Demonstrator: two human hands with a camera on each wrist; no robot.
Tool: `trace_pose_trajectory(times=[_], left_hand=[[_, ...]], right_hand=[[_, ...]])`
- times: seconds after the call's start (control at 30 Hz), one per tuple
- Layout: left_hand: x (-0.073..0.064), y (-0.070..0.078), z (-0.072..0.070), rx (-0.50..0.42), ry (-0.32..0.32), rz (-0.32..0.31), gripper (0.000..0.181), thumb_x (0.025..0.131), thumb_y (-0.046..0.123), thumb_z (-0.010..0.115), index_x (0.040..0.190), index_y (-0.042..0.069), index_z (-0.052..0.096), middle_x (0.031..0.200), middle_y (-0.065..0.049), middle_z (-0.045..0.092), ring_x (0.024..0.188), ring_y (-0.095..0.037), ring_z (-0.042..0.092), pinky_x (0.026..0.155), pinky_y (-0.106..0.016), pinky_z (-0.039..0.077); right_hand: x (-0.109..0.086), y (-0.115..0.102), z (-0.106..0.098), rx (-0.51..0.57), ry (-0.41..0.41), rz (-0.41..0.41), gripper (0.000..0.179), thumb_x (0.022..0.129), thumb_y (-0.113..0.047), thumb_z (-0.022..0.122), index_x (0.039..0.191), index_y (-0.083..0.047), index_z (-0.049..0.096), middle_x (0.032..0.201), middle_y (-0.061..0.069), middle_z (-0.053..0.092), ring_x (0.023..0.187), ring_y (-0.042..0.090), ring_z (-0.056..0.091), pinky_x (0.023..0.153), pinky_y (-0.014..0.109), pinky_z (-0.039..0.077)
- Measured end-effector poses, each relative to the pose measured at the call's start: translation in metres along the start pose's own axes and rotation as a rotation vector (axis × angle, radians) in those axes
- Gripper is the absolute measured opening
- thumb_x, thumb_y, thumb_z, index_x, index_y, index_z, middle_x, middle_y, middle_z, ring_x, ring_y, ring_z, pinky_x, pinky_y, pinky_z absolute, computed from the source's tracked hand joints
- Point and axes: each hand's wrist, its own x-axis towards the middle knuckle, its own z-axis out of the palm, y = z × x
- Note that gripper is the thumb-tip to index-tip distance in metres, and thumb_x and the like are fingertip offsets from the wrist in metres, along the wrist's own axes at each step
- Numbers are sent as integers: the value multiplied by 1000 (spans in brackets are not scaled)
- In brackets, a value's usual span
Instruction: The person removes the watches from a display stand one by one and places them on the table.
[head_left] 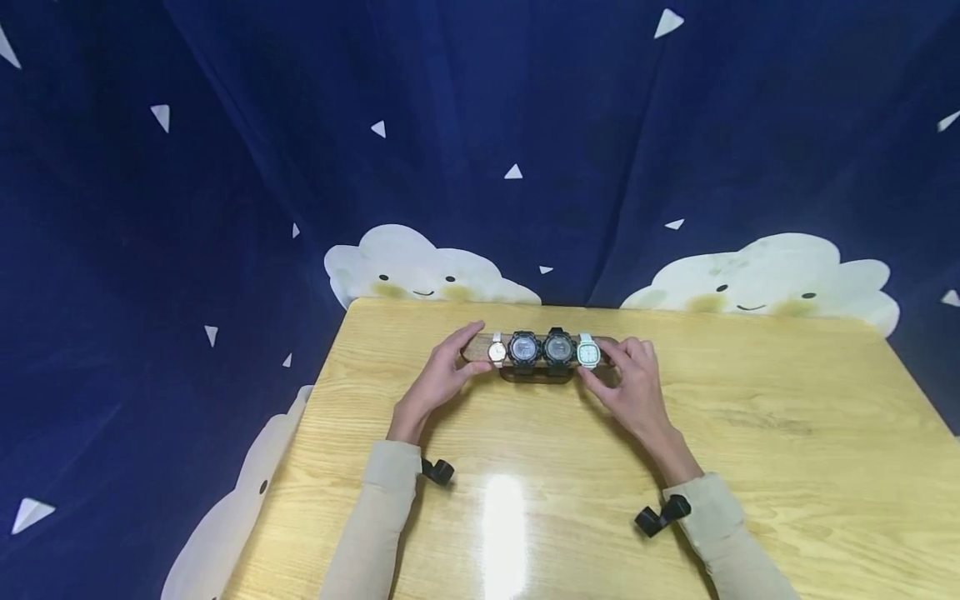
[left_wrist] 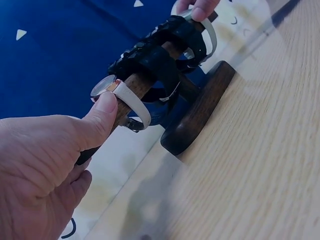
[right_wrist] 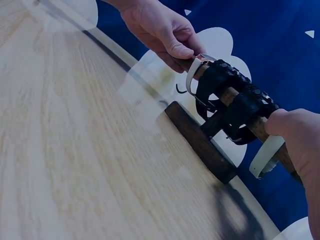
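A dark wooden watch stand (left_wrist: 200,112) has a horizontal bar (head_left: 474,350) bearing several watches. From left to right come a small white-strapped watch (head_left: 497,352), a black watch (head_left: 524,348), a second black watch (head_left: 558,349) and a pale mint square-faced watch (head_left: 588,353). My left hand (head_left: 441,371) grips the bar's left end, its thumb against the white-strapped watch and its fingers behind the bar. My right hand (head_left: 632,385) holds the right end, thumb at the mint watch. Its other fingertips are partly hidden in the right wrist view.
The stand is near the back edge of a light wooden table (head_left: 750,433). Behind hangs a dark blue curtain (head_left: 480,100) with white triangles and clouds. A small black device (head_left: 438,472) is at the left cuff, and another black device (head_left: 663,515) at the right cuff.
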Motion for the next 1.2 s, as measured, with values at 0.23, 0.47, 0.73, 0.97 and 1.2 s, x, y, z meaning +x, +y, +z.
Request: trace_pose_trajectory(times=[0.23, 0.47, 0.73, 0.97, 1.2], left_hand=[[1, -5, 0, -95, 12, 0, 78, 90, 14, 82, 157, 4, 44, 164, -12, 42, 153, -32, 36, 128, -43, 27], [0, -10, 0, -294, 26, -22, 78, 88, 5, 81, 157, 10, 46, 165, -10, 40, 153, -30, 36, 127, -39, 30], [1, -11, 3, -351, 42, -14, 74, 87, 3, 82, 154, 6, 50, 162, -13, 45, 148, -32, 45, 124, -39, 35], [1, -11, 4, -349, 57, -35, 72, 87, 1, 82, 153, 6, 52, 160, -13, 47, 146, -33, 47, 122, -35, 38], [1, -13, 3, -343, 58, -46, 72, 87, 3, 82, 153, 9, 53, 161, -11, 47, 148, -27, 45, 124, -35, 35]], right_hand=[[6, 4, -4, -45, -48, -30, 49, 73, -21, 94, 112, 2, 76, 77, 11, 54, 77, 24, 38, 71, 33, 28], [8, 4, -5, -47, -54, -56, 51, 74, -22, 93, 114, 3, 75, 76, 11, 60, 76, 24, 42, 69, 32, 30], [6, 2, -3, -12, -34, -60, 54, 69, -11, 95, 116, 3, 75, 75, 11, 61, 76, 23, 41, 69, 32, 30], [5, 3, -2, 12, -27, -38, 50, 70, -10, 96, 115, 2, 76, 74, 12, 58, 76, 22, 40, 70, 32, 30], [5, 1, -3, 18, -56, -5, 50, 72, -12, 95, 115, 3, 75, 76, 13, 60, 77, 23, 41, 70, 32, 31]])
